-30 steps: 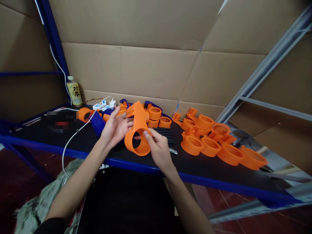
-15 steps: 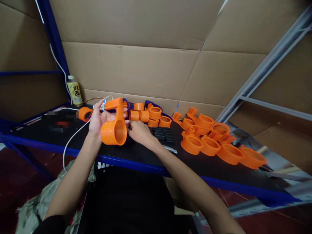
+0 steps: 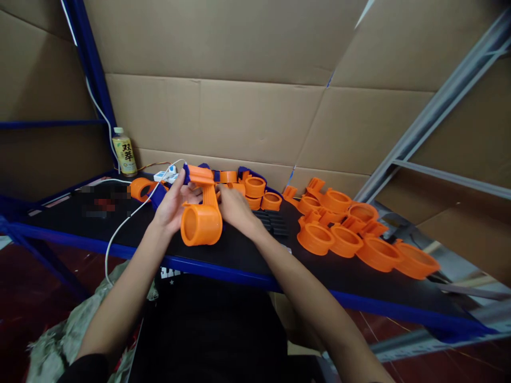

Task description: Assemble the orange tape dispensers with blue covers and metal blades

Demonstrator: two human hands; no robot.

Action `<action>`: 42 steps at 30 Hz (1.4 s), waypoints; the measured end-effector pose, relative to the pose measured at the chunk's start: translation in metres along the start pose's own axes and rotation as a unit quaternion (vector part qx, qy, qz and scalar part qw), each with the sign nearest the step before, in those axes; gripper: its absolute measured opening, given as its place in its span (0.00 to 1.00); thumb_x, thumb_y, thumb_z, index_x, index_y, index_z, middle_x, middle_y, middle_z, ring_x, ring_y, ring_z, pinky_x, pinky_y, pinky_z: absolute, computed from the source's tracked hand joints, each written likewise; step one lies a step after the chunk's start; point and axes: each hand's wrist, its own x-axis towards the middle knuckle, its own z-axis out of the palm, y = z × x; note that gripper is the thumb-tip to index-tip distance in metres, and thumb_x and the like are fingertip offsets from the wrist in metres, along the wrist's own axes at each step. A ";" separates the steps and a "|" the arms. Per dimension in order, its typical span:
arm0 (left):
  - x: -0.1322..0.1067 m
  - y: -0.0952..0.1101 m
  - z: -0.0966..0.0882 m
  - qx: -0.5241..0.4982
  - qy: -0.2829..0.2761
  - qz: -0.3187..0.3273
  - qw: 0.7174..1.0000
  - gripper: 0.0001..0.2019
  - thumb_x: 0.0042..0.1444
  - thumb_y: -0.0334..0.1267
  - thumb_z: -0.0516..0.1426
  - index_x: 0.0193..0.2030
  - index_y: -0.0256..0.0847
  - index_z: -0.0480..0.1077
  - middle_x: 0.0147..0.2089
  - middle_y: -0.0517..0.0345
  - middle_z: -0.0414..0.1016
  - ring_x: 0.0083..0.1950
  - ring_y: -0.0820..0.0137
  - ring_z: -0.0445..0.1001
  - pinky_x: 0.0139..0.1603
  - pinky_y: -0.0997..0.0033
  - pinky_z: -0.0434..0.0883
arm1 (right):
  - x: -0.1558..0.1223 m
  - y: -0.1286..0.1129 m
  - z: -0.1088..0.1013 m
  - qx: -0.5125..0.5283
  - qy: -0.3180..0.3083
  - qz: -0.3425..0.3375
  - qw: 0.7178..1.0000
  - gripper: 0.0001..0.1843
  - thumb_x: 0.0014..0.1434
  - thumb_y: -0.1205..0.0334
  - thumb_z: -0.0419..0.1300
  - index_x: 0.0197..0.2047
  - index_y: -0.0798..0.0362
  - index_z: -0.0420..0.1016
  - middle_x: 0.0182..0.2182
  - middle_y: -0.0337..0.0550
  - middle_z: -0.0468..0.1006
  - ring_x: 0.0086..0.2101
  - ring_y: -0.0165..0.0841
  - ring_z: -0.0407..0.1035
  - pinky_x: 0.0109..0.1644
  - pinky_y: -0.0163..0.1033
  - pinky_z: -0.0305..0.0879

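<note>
Both hands hold one orange plastic part (image 3: 202, 215) above the black shelf top (image 3: 247, 255). It is a wide cylinder with a flat arm rising from it. My left hand (image 3: 173, 205) grips the arm's left side, fingers curled round it. My right hand (image 3: 235, 207) closes on the part's right side, behind the cylinder. Just behind the hands lie blue parts (image 3: 158, 194) and small orange rings (image 3: 254, 187).
A heap of orange ring parts (image 3: 351, 234) covers the shelf to the right. A black ribbed piece (image 3: 275, 221) lies beside my right hand. A bottle (image 3: 124, 152), a white power strip (image 3: 165, 174) and a white cable (image 3: 120, 229) are at the left. Cardboard lines the back.
The orange part has turned, its cylinder now pointing toward me and lower. My right hand has moved from below the part up onto its right side.
</note>
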 end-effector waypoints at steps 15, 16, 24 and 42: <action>0.000 -0.040 0.013 0.057 -0.001 -0.015 0.998 0.10 0.55 0.36 0.67 0.43 0.37 0.76 0.42 0.54 0.83 0.40 0.67 0.81 0.40 0.65 0.82 | -0.094 0.019 -0.045 -0.019 0.277 -0.089 0.957 0.11 0.67 0.65 0.58 0.47 0.51 0.81 0.38 0.48 0.77 0.40 0.38 0.74 0.44 0.44 0.73; -0.001 -0.041 0.014 0.059 0.004 -0.015 0.998 0.11 0.55 0.35 0.68 0.42 0.37 0.75 0.41 0.55 0.82 0.40 0.67 0.81 0.40 0.65 0.82 | -0.097 0.019 -0.043 -0.025 0.277 -0.091 0.956 0.12 0.67 0.65 0.58 0.48 0.50 0.81 0.38 0.48 0.77 0.40 0.38 0.74 0.44 0.44 0.73; 0.000 -0.051 0.016 0.075 0.044 -0.003 0.996 0.17 0.52 0.35 0.70 0.45 0.39 0.72 0.43 0.55 0.81 0.44 0.65 0.81 0.42 0.63 0.80 | -0.109 0.027 -0.038 -0.053 0.282 -0.089 0.954 0.12 0.67 0.64 0.58 0.50 0.49 0.81 0.37 0.48 0.77 0.39 0.38 0.74 0.42 0.44 0.75; -0.014 -0.046 0.026 0.177 0.010 0.049 0.983 0.21 0.46 0.39 0.73 0.45 0.38 0.72 0.41 0.56 0.78 0.40 0.69 0.78 0.40 0.71 0.75 | -0.113 0.006 -0.063 0.210 0.137 -0.021 0.968 0.11 0.67 0.54 0.61 0.48 0.49 0.80 0.48 0.46 0.80 0.49 0.39 0.74 0.53 0.45 0.73</action>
